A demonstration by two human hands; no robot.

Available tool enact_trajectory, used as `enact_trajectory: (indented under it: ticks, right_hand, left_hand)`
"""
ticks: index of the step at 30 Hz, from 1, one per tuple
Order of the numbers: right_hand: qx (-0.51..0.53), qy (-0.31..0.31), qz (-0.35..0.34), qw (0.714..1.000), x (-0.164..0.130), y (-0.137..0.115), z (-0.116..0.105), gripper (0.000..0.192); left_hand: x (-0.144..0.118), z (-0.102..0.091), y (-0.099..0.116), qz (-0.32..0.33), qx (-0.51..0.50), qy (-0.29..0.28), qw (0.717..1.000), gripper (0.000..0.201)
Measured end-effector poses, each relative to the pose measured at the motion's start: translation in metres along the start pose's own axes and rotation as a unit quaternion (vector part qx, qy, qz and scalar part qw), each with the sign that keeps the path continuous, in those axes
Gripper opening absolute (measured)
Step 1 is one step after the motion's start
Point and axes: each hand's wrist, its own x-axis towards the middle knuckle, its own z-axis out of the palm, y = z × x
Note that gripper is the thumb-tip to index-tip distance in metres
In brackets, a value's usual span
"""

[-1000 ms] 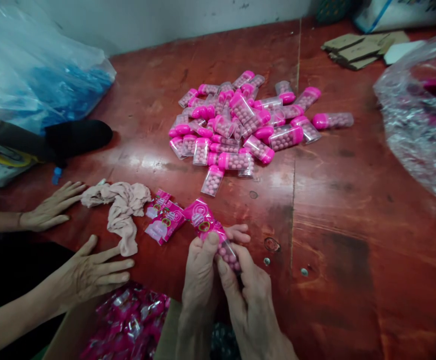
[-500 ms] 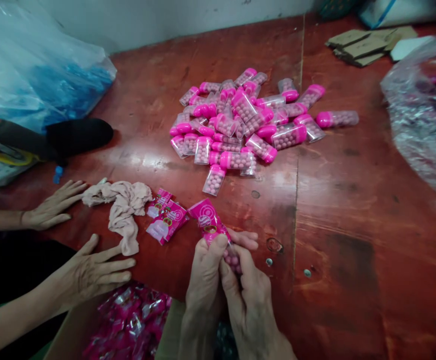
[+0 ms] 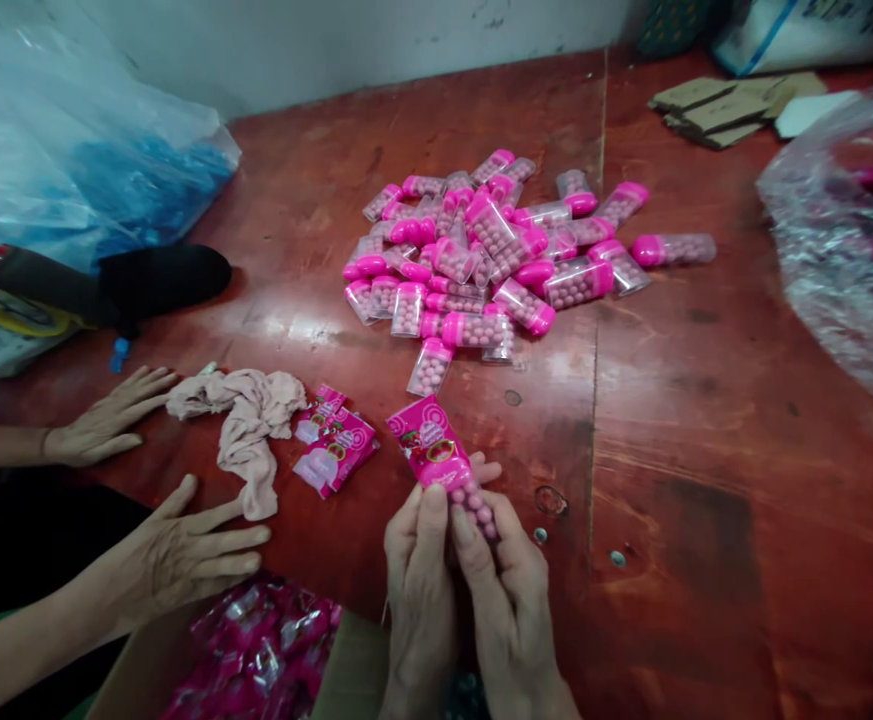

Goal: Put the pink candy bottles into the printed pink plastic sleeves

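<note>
Both my hands hold one clear candy container (image 3: 479, 508) filled with pink balls, its upper part covered by a pink printed sleeve (image 3: 434, 448). My left hand (image 3: 421, 580) pinches the sleeve's lower edge with its thumb on top. My right hand (image 3: 507, 590) grips the clear end, thumb and fingers around it. Left of them lies a small stack of flat pink printed sleeves (image 3: 335, 450). Beyond my hands is a pile of pink-capped candy containers (image 3: 481, 240), most of them lying on their sides on the red table (image 3: 676, 420).
At the left a co-worker's two hands (image 3: 173, 550) lie flat beside a crumpled pinkish cloth (image 3: 252, 425). Below is a cardboard box (image 3: 350, 655) of pink packets. Plastic bags (image 3: 128, 170) stand at back left, with another bag (image 3: 848, 240) at right. Cardboard pieces (image 3: 728, 105) lie at the back.
The sleeve in my hands has turned so its printed face shows flatter and wider. My hands have shifted slightly right and still grip the container. The co-worker's hands have barely moved.
</note>
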Motion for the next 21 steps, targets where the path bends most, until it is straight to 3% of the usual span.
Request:
enact_trajectory:
  ticks: [4, 7, 9, 13, 17, 21]
  right_hand:
    - [-0.027, 0.015, -0.039, 0.999, -0.001, 0.003, 0.002, 0.033]
    - [-0.023, -0.024, -0.052, 0.998, 0.001, -0.001, -0.001, 0.03]
    - [-0.059, -0.008, -0.097, 0.993, 0.005, -0.008, -0.007, 0.028]
    - [-0.126, 0.056, -0.199, 0.97, 0.021, -0.026, -0.019, 0.026]
    - [-0.038, 0.002, -0.133, 0.99, 0.034, -0.032, -0.016, 0.021]
    - [-0.004, 0.052, -0.107, 0.993, 0.024, -0.019, -0.001, 0.018]
  left_hand:
    - [-0.006, 0.001, 0.007, -0.188, -0.054, -0.121, 0.973, 0.028]
    - [-0.004, -0.001, 0.014, -0.247, -0.13, -0.156, 0.947, 0.031]
    - [0.0, -0.003, 0.016, -0.247, -0.175, -0.159, 0.94, 0.029]
    - [0.002, -0.006, 0.014, -0.216, -0.185, -0.123, 0.951, 0.022]
    - [-0.003, -0.007, 0.008, -0.205, -0.147, -0.153, 0.956, 0.021]
    - [-0.008, -0.006, 0.004, -0.192, -0.113, -0.12, 0.967, 0.017]
